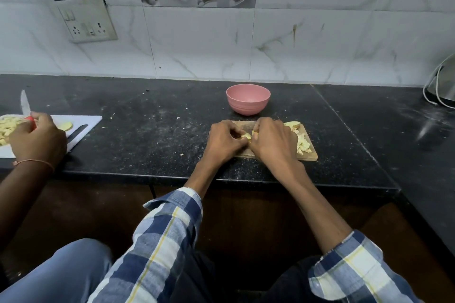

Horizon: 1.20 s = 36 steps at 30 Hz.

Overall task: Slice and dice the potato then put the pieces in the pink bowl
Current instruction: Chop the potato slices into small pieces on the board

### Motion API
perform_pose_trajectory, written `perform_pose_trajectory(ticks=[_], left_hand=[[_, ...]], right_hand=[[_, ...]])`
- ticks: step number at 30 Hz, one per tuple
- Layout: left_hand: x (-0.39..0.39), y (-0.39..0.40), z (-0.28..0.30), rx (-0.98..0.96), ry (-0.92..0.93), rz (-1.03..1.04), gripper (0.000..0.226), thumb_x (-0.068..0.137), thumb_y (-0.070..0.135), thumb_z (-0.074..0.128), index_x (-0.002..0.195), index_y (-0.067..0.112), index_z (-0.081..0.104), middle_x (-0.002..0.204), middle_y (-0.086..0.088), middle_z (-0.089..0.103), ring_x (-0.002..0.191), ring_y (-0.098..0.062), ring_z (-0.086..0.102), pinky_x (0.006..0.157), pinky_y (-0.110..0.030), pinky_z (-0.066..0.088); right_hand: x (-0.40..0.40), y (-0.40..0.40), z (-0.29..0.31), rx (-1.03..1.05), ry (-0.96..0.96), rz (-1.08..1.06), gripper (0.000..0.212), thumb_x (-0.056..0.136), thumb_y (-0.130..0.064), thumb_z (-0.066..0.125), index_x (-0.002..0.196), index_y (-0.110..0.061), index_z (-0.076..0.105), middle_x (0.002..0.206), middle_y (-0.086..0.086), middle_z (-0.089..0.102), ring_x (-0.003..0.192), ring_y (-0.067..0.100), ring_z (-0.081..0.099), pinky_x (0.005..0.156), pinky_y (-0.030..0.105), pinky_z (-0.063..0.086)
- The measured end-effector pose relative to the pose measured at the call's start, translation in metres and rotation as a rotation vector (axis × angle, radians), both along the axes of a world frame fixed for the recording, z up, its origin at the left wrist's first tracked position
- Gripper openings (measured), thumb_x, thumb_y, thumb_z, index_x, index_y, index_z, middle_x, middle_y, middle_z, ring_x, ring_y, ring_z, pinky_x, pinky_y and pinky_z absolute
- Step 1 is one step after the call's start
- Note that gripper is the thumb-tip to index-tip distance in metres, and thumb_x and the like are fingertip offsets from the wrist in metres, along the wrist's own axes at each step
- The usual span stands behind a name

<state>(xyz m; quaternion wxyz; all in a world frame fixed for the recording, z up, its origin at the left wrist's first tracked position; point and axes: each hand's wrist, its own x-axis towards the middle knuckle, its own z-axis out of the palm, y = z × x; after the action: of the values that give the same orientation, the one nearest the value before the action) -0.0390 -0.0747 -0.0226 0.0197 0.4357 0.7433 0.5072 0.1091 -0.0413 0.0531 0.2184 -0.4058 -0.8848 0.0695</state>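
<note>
A small wooden cutting board (310, 155) lies on the black counter in front of me. My left hand (225, 141) and my right hand (273, 141) meet over its middle, fingers curled, pinching pale yellow potato pieces (248, 136) between them. A pile of diced potato (303, 143) lies on the board's right side, with a potato slice (293, 125) at its far right corner. The pink bowl (248, 102) stands just behind the board; from here its inside looks empty. I see no knife near my hands.
At the left, another person's hand (39, 139) holds a red-handled knife (25, 108) over a white cutting board (83, 128) with potato pieces (7, 128). A metal appliance with a cord (443, 86) stands at the far right. A socket plate (85, 21) hangs on the tiled wall.
</note>
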Motion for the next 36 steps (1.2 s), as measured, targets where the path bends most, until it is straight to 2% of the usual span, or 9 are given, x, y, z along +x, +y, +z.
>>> perform_pose_trajectory(ticks=[8,13,17,22,30,36], left_hand=[[-0.002,0.0,0.0,-0.006,0.033,-0.004,0.011,0.07,0.014,0.088,0.076,0.016,0.079,0.08,0.006,0.072,0.073,-0.007,0.07,0.075,-0.038,0.061],[-0.003,-0.001,0.0,-0.011,0.046,-0.006,0.009,0.074,0.012,0.087,0.078,0.015,0.08,0.081,0.006,0.073,0.074,-0.005,0.07,0.076,-0.034,0.062],[-0.001,-0.003,0.003,-0.028,0.051,0.001,0.01,0.075,0.013,0.086,0.084,0.015,0.082,0.081,0.008,0.075,0.073,-0.001,0.07,0.076,-0.026,0.061],[0.0,-0.006,0.006,-0.045,0.033,0.016,0.014,0.074,0.016,0.084,0.087,0.017,0.083,0.071,0.009,0.074,0.065,-0.001,0.069,0.066,-0.016,0.055],[0.0,-0.008,0.006,-0.033,0.041,0.013,0.009,0.075,0.013,0.084,0.081,0.019,0.084,0.074,0.01,0.076,0.066,-0.001,0.071,0.067,-0.024,0.06],[-0.002,-0.007,0.004,-0.026,0.039,-0.001,0.012,0.074,0.011,0.082,0.079,0.022,0.085,0.079,0.012,0.076,0.072,0.001,0.071,0.075,-0.026,0.06]], right_hand=[[0.01,-0.002,0.012,-0.059,-0.057,0.002,0.025,0.088,-0.021,0.073,0.111,-0.018,0.064,0.111,0.009,0.068,0.104,0.032,0.064,0.078,0.038,0.044],[0.032,-0.011,0.027,-0.069,-0.13,-0.008,0.024,0.089,-0.022,0.074,0.113,-0.02,0.067,0.114,0.007,0.068,0.107,0.031,0.063,0.077,0.035,0.042],[0.04,-0.011,0.033,-0.05,-0.13,-0.014,0.018,0.088,-0.023,0.072,0.106,-0.023,0.071,0.111,0.008,0.07,0.1,0.032,0.066,0.076,0.036,0.044],[0.037,-0.012,0.02,0.025,-0.033,-0.003,0.017,0.097,-0.029,0.064,0.113,-0.023,0.068,0.113,0.008,0.068,0.103,0.032,0.064,0.074,0.037,0.039],[0.015,-0.007,-0.004,0.037,0.041,0.014,0.016,0.097,-0.027,0.062,0.11,-0.023,0.069,0.107,0.007,0.071,0.1,0.033,0.066,0.075,0.04,0.046],[0.006,-0.005,-0.005,0.003,0.001,0.008,0.017,0.095,-0.021,0.064,0.112,-0.019,0.068,0.111,0.009,0.07,0.104,0.035,0.065,0.078,0.041,0.045]])
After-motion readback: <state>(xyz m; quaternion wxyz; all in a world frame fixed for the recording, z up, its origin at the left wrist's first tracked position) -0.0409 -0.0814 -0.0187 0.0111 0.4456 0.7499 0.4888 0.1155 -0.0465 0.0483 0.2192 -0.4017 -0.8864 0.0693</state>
